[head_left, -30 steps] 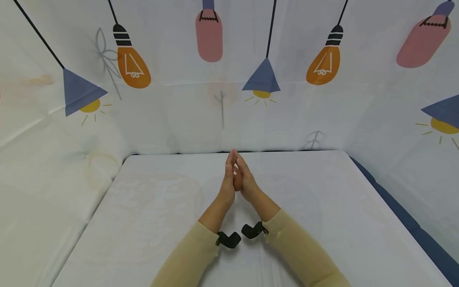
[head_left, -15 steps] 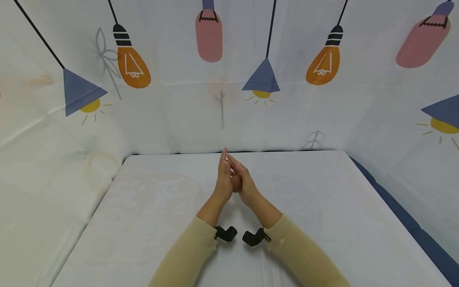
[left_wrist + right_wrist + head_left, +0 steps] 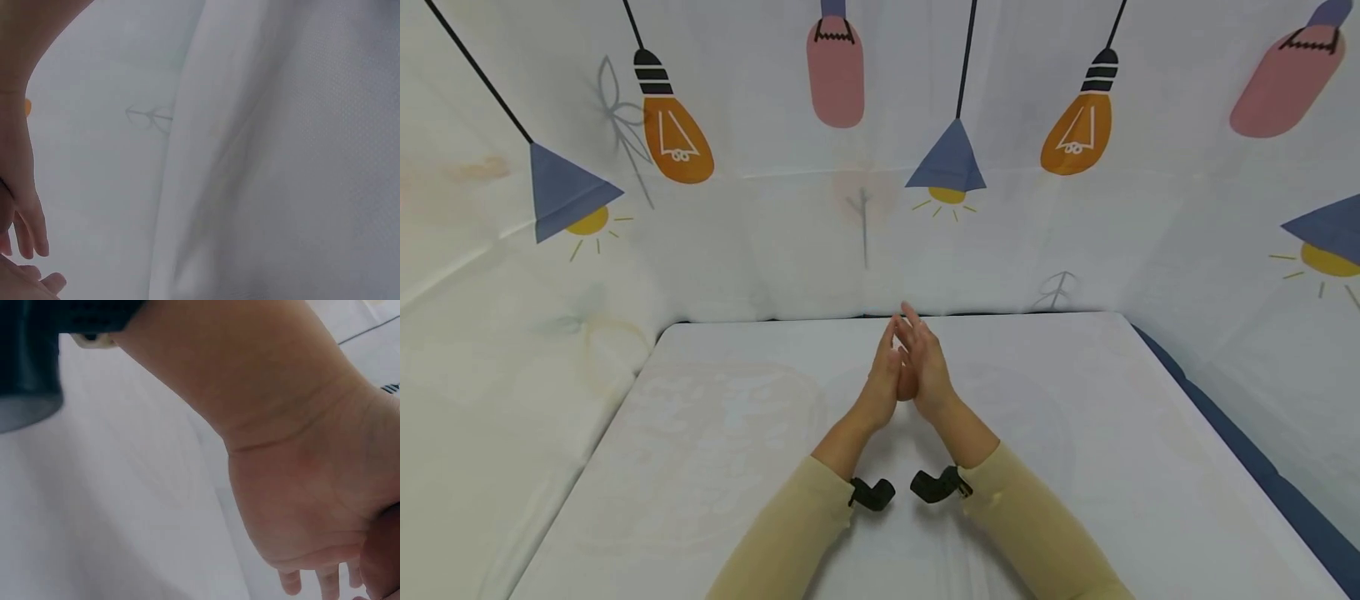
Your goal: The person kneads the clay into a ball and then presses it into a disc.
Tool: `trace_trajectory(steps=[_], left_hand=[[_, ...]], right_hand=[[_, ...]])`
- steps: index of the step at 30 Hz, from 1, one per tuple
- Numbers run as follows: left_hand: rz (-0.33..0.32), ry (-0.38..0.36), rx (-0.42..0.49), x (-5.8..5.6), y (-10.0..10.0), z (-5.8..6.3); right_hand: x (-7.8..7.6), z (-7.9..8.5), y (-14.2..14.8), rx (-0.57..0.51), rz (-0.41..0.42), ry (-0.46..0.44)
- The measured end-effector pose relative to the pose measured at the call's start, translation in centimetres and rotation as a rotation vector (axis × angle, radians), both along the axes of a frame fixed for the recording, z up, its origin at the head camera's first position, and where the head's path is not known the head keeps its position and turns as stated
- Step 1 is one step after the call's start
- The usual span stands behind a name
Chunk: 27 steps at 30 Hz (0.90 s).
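Observation:
In the head view my left hand [image 3: 880, 387] and right hand [image 3: 930, 371] face each other palm to palm above the far middle of the table. Between the palms sits a smooth, rounded reddish-brown thing [image 3: 907, 383], pressed from both sides and mostly covered. Both hands have fairly straight fingers, and the right fingertips reach farther forward than the left. The right wrist view shows my right palm [image 3: 306, 506] with the brown thing [image 3: 382, 556] against it at the frame's edge. In the left wrist view the fingers of both hands appear at the lower left.
A white-covered table [image 3: 760, 467] lies under the hands. Behind it hangs a pale cloth [image 3: 760, 242] printed with lamps and bulbs. Small black cameras [image 3: 874, 495] sit at both wrists, close to each other. Dark blue material [image 3: 1232, 433] borders the table's right side.
The hands shift left, then right, sliding against each other. At half a second ago the left fingertips lead; now the right ones do. The brown thing stays between the palms.

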<state>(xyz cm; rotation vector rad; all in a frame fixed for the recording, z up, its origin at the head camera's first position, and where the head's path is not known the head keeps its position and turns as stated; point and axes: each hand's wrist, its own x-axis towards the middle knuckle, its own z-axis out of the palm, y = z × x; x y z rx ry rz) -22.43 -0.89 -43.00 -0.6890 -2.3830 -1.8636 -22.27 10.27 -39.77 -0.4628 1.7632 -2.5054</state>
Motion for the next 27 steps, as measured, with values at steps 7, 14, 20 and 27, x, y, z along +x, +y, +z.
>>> trace_trajectory(steps=[7, 14, 20, 27], left_hand=[[-0.077, -0.038, -0.012, 0.6, 0.2, -0.3], [-0.125, -0.091, 0.105, 0.7, 0.2, -1.1], [-0.143, -0.151, 0.234, 0.9, 0.3, -1.1], [-0.124, -0.164, 0.308, 1.2, 0.4, -1.1]], right_hand=[[-0.9, 0.0, 0.6, 0.057, -0.04, -0.019], [-2.2, -0.5, 0.9, 0.133, -0.096, -0.028], [-3.4, -1.5, 0.9, 0.222, -0.191, 0.023], [-3.9, -2.6, 0.2, 0.262, -0.193, 0.015]])
